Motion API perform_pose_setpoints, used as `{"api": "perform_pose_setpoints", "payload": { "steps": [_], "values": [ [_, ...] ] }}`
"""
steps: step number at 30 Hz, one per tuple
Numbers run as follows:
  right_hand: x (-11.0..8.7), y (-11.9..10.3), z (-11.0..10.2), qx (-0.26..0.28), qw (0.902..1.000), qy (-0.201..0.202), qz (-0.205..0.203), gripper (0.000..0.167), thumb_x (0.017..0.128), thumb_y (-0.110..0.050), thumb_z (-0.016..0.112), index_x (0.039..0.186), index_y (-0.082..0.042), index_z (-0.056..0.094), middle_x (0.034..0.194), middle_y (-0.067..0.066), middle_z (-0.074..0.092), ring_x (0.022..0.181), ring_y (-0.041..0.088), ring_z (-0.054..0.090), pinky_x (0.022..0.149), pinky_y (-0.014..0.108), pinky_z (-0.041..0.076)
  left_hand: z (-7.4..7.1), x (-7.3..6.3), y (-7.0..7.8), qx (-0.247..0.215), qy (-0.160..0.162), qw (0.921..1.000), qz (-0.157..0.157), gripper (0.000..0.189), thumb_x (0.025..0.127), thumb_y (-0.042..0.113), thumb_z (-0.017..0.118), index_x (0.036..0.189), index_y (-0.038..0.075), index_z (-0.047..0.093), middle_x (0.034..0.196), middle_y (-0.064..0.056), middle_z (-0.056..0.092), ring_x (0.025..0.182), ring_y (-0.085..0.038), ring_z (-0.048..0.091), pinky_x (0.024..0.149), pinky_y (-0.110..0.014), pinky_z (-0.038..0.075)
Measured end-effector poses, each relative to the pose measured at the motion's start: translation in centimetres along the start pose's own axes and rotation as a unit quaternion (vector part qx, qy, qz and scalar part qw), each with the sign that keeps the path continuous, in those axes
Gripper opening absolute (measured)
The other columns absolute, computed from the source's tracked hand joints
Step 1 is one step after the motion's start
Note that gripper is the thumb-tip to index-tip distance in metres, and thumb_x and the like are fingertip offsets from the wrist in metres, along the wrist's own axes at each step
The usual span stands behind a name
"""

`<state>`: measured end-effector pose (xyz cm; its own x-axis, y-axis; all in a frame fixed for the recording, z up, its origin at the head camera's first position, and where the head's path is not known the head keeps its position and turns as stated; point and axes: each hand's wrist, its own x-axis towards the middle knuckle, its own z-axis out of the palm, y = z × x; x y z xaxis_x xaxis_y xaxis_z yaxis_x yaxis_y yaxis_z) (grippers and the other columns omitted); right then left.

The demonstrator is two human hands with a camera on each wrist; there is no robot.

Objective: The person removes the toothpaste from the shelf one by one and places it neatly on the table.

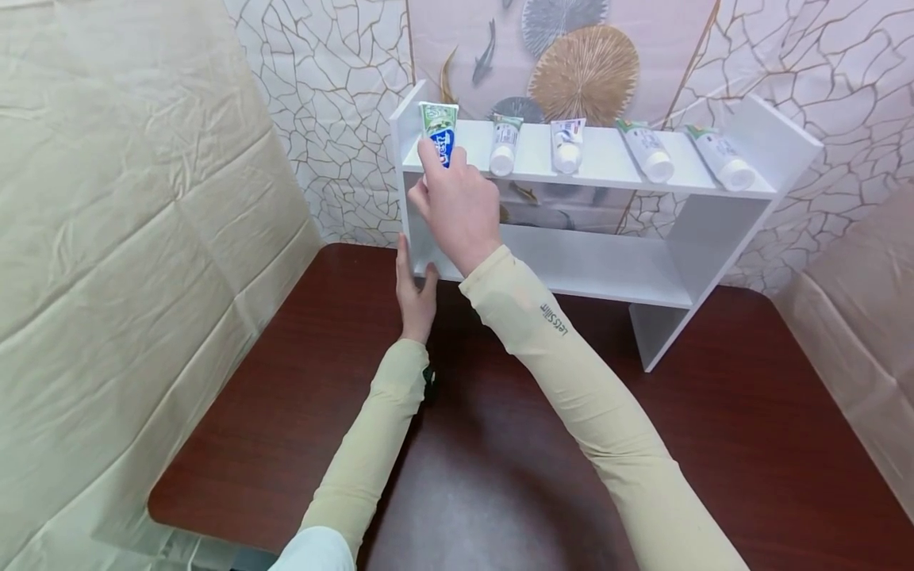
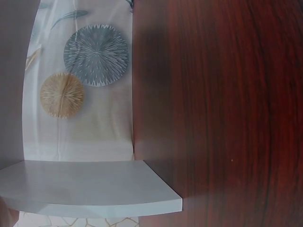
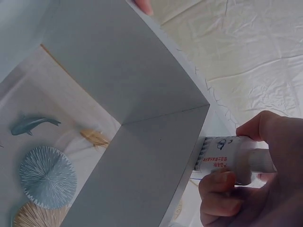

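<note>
My right hand (image 1: 460, 202) grips a green, white and blue toothpaste tube (image 1: 439, 127) by its capped end, at the left end of the top board. In the right wrist view, thumb and fingers close around the white back of that tube (image 3: 220, 153), right at the board's edge. My left hand (image 1: 416, 297) holds the left side panel of the white shelf (image 1: 607, 266), thumb on the inner face and fingers outside. Along the top board lie more tubes, caps forward: one tube (image 1: 505, 144), a second (image 1: 567, 147), a third (image 1: 646, 151) and another beyond.
The shelf stands on a dark red-brown table (image 1: 300, 396), near its back edge. Behind it hangs a patterned cloth (image 1: 343, 119) with fish and round motifs. Beige cloth walls (image 1: 136, 238) close in the left and right sides.
</note>
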<state>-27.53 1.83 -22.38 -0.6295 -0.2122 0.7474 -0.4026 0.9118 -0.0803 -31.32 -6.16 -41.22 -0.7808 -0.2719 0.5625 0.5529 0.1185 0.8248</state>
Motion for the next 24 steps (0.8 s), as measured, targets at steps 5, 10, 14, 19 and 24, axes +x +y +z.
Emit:
{"api": "perform_pose_setpoints", "payload": {
  "steps": [5,10,14,19,24],
  "values": [
    [-0.6,0.2,0.1,0.012,0.9999,-0.002,0.001,0.029,0.092,-0.018,0.049,0.119,-0.01,0.054,0.083,0.014,0.061,0.057,0.026,0.054,0.048,0.037,0.046,0.0,-0.1,0.0,0.003,0.002,1.0,-0.006,0.066,0.096,0.006,0.05,0.155,0.006,0.019,0.162,-0.014,0.02,0.148,-0.028,0.024,0.117,-0.043,0.027],
    [-0.9,0.3,0.0,0.024,0.9997,-0.009,-0.002,0.03,0.093,-0.017,0.051,0.122,-0.01,0.054,0.085,0.015,0.062,0.058,0.026,0.056,0.049,0.036,0.047,-0.1,-0.2,0.0,0.007,-0.001,0.9999,-0.014,0.067,0.097,0.007,0.05,0.156,0.008,0.019,0.162,-0.012,0.019,0.15,-0.026,0.021,0.118,-0.042,0.026],
    [-1.1,0.3,-0.2,0.031,0.9995,-0.012,0.004,0.031,0.093,-0.017,0.051,0.123,-0.011,0.055,0.087,0.015,0.063,0.061,0.026,0.058,0.05,0.037,0.048,-0.1,-0.1,0.2,0.007,-0.002,0.9998,-0.017,0.067,0.096,0.007,0.05,0.156,0.009,0.018,0.163,-0.011,0.019,0.15,-0.025,0.02,0.119,-0.042,0.025],
    [-1.3,0.5,-0.3,0.034,0.9994,-0.003,0.002,0.03,0.092,-0.018,0.052,0.122,-0.011,0.055,0.086,0.015,0.063,0.061,0.026,0.059,0.049,0.037,0.048,-0.2,-0.1,0.4,0.013,-0.004,0.9996,-0.025,0.068,0.097,0.009,0.05,0.156,0.011,0.018,0.163,-0.009,0.019,0.15,-0.023,0.02,0.119,-0.041,0.024],
    [-1.6,0.5,-0.3,0.036,0.9993,0.011,-0.004,0.029,0.092,-0.017,0.052,0.12,-0.011,0.054,0.085,0.016,0.063,0.059,0.026,0.059,0.048,0.037,0.047,-0.2,0.0,0.6,0.025,-0.005,0.9993,-0.026,0.067,0.097,0.009,0.05,0.156,0.011,0.018,0.163,-0.009,0.019,0.15,-0.022,0.02,0.119,-0.04,0.025]
  ]
}}
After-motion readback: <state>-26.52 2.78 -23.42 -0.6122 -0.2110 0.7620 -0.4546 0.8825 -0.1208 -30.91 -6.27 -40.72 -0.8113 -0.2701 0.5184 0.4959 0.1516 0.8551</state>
